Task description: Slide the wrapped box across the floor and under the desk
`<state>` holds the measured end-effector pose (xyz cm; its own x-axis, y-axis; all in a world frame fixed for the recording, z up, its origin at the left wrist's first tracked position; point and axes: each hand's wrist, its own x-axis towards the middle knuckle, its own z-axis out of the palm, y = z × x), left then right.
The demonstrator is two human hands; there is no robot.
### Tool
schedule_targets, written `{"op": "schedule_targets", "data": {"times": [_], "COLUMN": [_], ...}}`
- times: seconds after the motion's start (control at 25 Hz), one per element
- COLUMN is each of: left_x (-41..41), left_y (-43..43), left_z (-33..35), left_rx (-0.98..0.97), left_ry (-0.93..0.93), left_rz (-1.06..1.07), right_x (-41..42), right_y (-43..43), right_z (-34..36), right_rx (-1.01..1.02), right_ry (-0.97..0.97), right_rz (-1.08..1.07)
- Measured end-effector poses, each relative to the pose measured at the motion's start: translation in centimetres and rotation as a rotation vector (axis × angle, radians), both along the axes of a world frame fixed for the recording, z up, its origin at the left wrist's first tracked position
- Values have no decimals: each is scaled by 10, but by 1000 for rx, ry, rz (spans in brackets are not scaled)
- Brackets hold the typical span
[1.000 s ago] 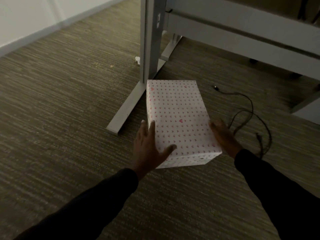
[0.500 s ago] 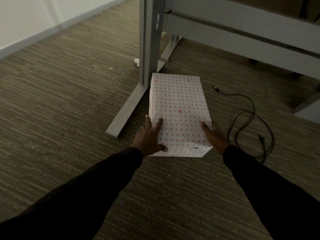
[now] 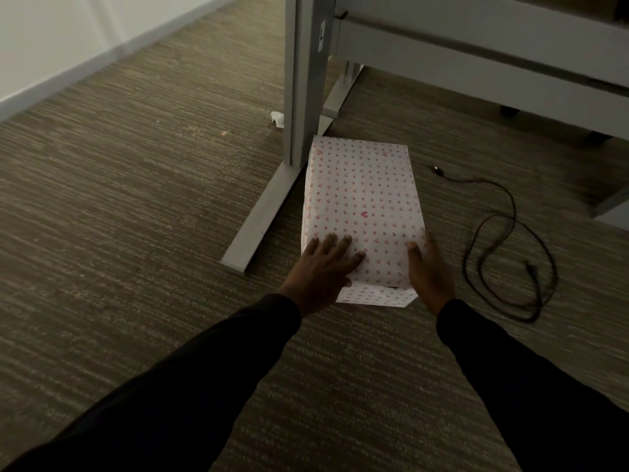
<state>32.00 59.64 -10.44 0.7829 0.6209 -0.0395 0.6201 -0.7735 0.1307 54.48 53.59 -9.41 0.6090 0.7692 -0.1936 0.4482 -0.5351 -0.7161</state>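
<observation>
With fingers spread flat on the box (image 3: pixel 362 206), I push evenly with both hands (image 3: pixel 325 267), steering right of the desk leg (image 3: pixel 301 80).

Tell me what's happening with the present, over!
Left hand flat on wrapped box, right hand at its side. Box beside desk leg. Black cable lies right, clear.

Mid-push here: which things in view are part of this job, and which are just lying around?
Part of the job:
wrapped box
left hand, flat on the box top
right hand, against its right side
desk
desk leg

Just lying about:
black cable on the carpet
white scrap beside the leg
</observation>
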Motion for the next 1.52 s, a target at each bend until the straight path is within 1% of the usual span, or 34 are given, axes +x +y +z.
{"op": "schedule_targets", "data": {"times": [0.12, 0.32, 0.48, 0.64, 0.88, 1.08, 1.16, 1.24, 1.36, 1.44, 1.52], "left_x": [-15, -51, -71, -80, -80, -72, -71, -80, -105, -119, -128], "left_y": [15, 42, 56, 69, 64, 50, 43, 34, 19, 7, -1], "left_z": [6, 14, 12, 9, 2, 3, 3, -1, -10, -13, -12], "left_rx": [-31, -103, -99, -90, -66, -43, -49, -37, 22, 7, -48], "left_ry": [27, -2, 14, 28, 10, 39, 17, -86, -179, -167, -127], "left_rz": [26, 97, 139, 136, 158, 242, 306, 368, 338, 341, 384], "right_x": [-22, -70, -97, -110, -107, -100, -100, -100, -100, -100, -102], "right_y": [6, 17, 25, 33, 33, 34, 30, 21, -1, -16, -26], "right_z": [4, 11, 15, 10, 11, 17, 22, 25, 20, 15, 13], "right_rx": [4, 28, -14, 0, -44, -134, -169, -155, -121, -122, -150], "right_ry": [58, 173, 163, 151, 140, 150, 105, -7, -118, -163, -192], "right_rz": [22, 29, 50, 20, 55, 120, 133, 139, 227, 289, 299]}}
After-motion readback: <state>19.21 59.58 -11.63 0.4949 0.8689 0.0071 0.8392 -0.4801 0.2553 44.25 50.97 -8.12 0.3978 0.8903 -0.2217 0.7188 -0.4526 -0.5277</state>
